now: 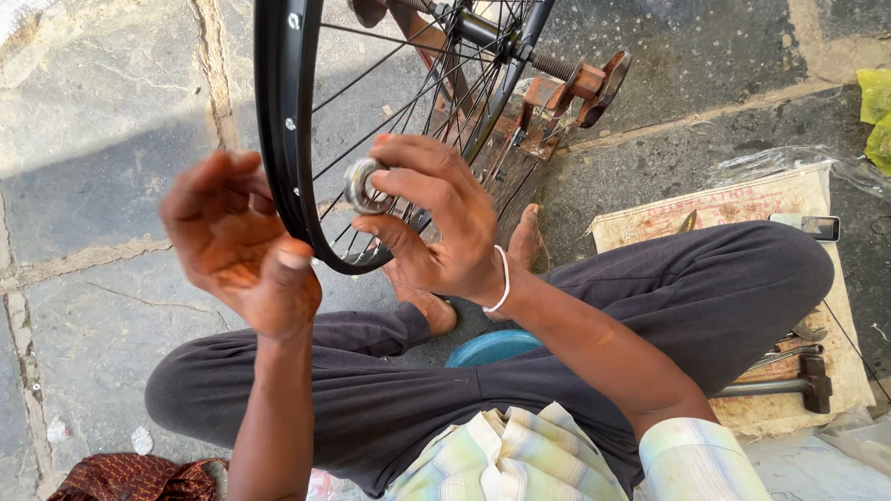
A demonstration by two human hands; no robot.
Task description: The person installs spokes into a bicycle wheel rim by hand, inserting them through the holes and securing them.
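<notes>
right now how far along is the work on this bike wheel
Done: the black spoked wheel stands mounted in a rusty stand. In hand: the right hand pinches a small round metal part beside the rim, while the left hand is open and empty. Left: that part is not yet fitted anywhere, and the hammer lies unused on the mat.

Black bicycle wheel rim (pixel 278 121) with thin silver spokes (pixel 371 70) at twelve o'clock. Silver-grey metal ring (pixel 362 186) near centre. White bangle (pixel 502 278) on the wrist at four o'clock of the ring. Trousers (pixel 687 297) dark charcoal. Shirt (pixel 520 459) pale plaid of green, yellow and white at six o'clock. Stand (pixel 557 102) rust-brown. Bowl (pixel 492 346) teal-blue. Cloth (pixel 130 478) maroon, patterned, at seven o'clock. Stone floor (pixel 102 111) grey.
</notes>
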